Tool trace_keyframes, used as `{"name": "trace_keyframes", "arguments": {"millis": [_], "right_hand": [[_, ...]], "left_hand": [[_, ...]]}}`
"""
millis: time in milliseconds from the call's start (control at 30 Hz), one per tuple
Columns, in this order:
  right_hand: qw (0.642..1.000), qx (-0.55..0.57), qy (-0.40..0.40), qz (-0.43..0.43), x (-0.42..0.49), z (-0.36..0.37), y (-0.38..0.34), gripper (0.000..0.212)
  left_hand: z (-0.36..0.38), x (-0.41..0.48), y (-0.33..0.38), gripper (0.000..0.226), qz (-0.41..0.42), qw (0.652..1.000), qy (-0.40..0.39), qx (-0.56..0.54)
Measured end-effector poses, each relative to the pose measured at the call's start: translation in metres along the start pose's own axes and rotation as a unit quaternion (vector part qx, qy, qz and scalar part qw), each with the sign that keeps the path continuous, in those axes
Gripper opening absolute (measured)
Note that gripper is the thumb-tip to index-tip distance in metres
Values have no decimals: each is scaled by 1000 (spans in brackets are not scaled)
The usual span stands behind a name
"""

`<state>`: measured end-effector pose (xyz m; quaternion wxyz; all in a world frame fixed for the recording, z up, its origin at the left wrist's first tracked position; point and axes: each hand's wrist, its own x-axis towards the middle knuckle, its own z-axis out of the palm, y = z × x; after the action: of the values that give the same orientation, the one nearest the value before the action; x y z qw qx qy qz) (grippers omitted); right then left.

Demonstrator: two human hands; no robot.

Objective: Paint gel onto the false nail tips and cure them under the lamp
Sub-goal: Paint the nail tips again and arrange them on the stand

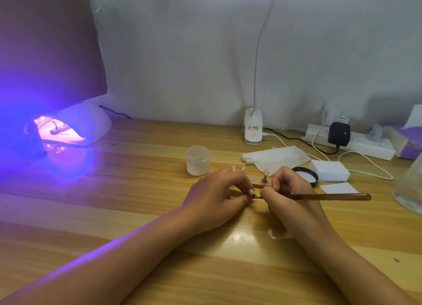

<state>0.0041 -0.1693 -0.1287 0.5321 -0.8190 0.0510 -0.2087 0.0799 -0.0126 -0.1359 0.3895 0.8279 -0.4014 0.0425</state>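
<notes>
My right hand (pixel 287 190) grips a long brown brush (pixel 331 197) whose handle points right; its tip meets my left hand's fingertips at the table's middle. My left hand (pixel 217 197) pinches something small at the brush tip, hidden by the fingers. A pink nail tip on a small metal stand (pixel 265 177) stands just behind the hands, with a second brown stick (pixel 260 185) lying beside it. At the far left the white curing lamp (pixel 86 124) glows violet, with a holder bearing tips (pixel 57 129) inside it. A frosted gel jar (pixel 197 160) stands open behind my left hand.
A black jar lid (pixel 306 175), white foam block (pixel 331 170), wipes (pixel 278 158) and a white paper square (pixel 338 187) lie to the right. A clip desk lamp (pixel 252 129), power strip (pixel 349 141) with cables, and a clear container (pixel 408 186) at the right edge.
</notes>
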Motion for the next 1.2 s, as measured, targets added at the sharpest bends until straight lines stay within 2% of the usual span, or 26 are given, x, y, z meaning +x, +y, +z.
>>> {"name": "trace_keyframes", "arguments": {"millis": [200,500,800,933,1133,1200], "right_hand": [[999,7,34,-4,0,0,2,16],[1000,-5,9,-2,1,0,5,15],[999,3,37,-5,3,-1,8,15],[996,2,82,-36,-2,-1,-1,27],[987,-60,112,-100,-2,0,-4,20],[982,-85,103,-131,-4,2,-5,31]], "left_hand": [[-1,0,0,10,-3,1000,-10,-4],[-1,0,0,9,-7,1000,-10,1],[0,0,-1,12,-8,1000,-8,-12],[1,0,-3,8,2,1000,-2,-28],[3,1,-5,10,19,998,44,-48],[3,1,-4,8,34,996,67,-45]]}}
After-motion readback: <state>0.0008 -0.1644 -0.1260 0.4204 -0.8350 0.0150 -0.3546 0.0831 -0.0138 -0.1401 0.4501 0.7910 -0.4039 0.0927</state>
